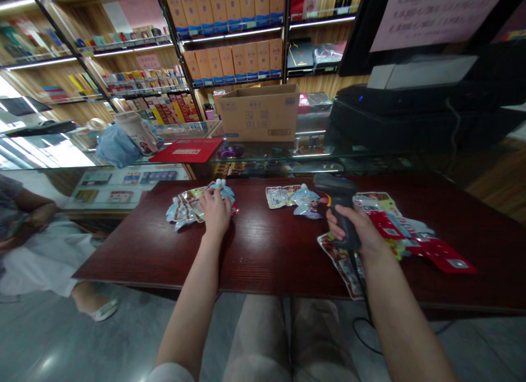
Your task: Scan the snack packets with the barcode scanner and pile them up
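My left hand [216, 209] presses down on a pile of small shiny packets [184, 204] on the dark red table. Its fingers are bent over a light blue spouted pouch [227, 193], partly hidden beneath them. In my right hand [349, 223] is a black barcode scanner [337, 187], its cord trailing below the table edge. Left of the scanner head lie a silver packet [281, 197] and a blue-and-purple spouted pouch [307, 202]. Under and beside my right forearm, red packets [446, 256] and a brown packet [343, 264] overlap.
Beyond the table [263, 250] a glass counter holds an open cardboard box [258, 116], a red folder [189, 150] and a light cup [135, 132]. Black equipment [370, 116] stands at the right rear. Another person [33, 234] sits at the left. Stocked shelves line the back.
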The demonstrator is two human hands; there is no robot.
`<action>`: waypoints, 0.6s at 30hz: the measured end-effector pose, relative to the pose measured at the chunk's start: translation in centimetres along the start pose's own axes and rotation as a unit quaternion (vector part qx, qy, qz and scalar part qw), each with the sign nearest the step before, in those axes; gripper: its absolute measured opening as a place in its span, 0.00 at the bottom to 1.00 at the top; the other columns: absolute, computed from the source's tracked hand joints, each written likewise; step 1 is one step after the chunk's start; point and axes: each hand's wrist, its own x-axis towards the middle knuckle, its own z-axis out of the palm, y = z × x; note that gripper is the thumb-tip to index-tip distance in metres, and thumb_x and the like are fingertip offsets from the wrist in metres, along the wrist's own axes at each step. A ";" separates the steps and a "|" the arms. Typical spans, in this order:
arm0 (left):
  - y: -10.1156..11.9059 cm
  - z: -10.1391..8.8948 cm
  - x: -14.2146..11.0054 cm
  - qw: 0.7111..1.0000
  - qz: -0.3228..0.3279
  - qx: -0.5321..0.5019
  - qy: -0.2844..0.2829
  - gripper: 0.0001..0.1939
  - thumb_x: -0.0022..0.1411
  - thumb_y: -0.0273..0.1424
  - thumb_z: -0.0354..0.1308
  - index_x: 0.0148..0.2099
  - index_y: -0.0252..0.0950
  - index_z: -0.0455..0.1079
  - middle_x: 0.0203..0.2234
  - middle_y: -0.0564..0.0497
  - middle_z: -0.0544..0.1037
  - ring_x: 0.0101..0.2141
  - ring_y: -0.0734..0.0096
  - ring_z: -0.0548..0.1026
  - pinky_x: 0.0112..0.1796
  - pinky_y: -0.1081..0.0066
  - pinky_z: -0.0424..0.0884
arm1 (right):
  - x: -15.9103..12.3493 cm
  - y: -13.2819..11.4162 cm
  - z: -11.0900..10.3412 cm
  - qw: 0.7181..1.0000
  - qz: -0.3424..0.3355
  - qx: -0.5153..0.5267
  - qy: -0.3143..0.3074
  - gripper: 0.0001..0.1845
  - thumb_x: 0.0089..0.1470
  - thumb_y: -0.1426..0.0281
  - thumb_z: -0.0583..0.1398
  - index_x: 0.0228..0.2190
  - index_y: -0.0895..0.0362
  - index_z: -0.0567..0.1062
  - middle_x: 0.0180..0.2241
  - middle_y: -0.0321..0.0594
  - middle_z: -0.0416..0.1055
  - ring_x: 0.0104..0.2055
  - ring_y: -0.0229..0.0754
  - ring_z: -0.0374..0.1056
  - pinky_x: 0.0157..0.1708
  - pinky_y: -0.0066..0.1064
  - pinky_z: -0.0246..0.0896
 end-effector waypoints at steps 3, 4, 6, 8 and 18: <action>1.7 0.0 -0.5 0.996 0.064 -0.064 0.002 0.16 0.64 0.32 0.50 0.53 0.33 0.68 0.49 0.36 0.68 0.49 0.49 0.66 0.49 0.53 0.61 | 0.0 -0.3 0.1 1.000 -0.008 0.002 0.001 0.19 0.44 0.62 0.66 0.38 0.56 0.71 0.19 0.29 0.63 0.12 0.28 0.52 0.11 0.23 0.47; 2.4 0.0 -0.7 0.992 0.092 -0.086 -0.004 0.15 0.65 0.31 0.50 0.52 0.33 0.68 0.48 0.37 0.69 0.48 0.51 0.66 0.49 0.54 0.61 | -0.1 -0.5 0.1 1.000 -0.011 0.000 0.000 0.19 0.44 0.62 0.66 0.38 0.56 0.71 0.19 0.28 0.63 0.12 0.28 0.52 0.11 0.23 0.47; 3.8 0.2 -1.2 0.980 0.153 -0.123 -0.027 0.14 0.65 0.31 0.49 0.51 0.34 0.68 0.47 0.39 0.70 0.48 0.54 0.66 0.48 0.56 0.62 | -0.4 -0.9 0.2 1.000 -0.019 -0.009 -0.001 0.18 0.44 0.62 0.66 0.36 0.56 0.70 0.19 0.28 0.62 0.13 0.28 0.53 0.11 0.23 0.47; 4.9 0.4 -1.6 0.965 0.210 -0.143 -0.057 0.13 0.66 0.31 0.50 0.51 0.36 0.67 0.47 0.41 0.70 0.47 0.56 0.66 0.47 0.57 0.62 | -0.9 -1.6 0.2 0.999 -0.031 -0.029 0.006 0.16 0.45 0.61 0.66 0.33 0.56 0.70 0.20 0.29 0.63 0.13 0.29 0.54 0.12 0.23 0.48; 5.9 0.5 -2.4 0.926 0.288 -0.204 -0.134 0.14 0.65 0.30 0.49 0.51 0.35 0.66 0.47 0.41 0.70 0.48 0.56 0.67 0.48 0.56 0.64 | -4.5 -4.9 -4.5 0.981 -0.117 -0.097 0.118 0.14 0.46 0.61 0.65 0.26 0.55 0.67 0.20 0.31 0.64 0.13 0.30 0.55 0.12 0.26 0.50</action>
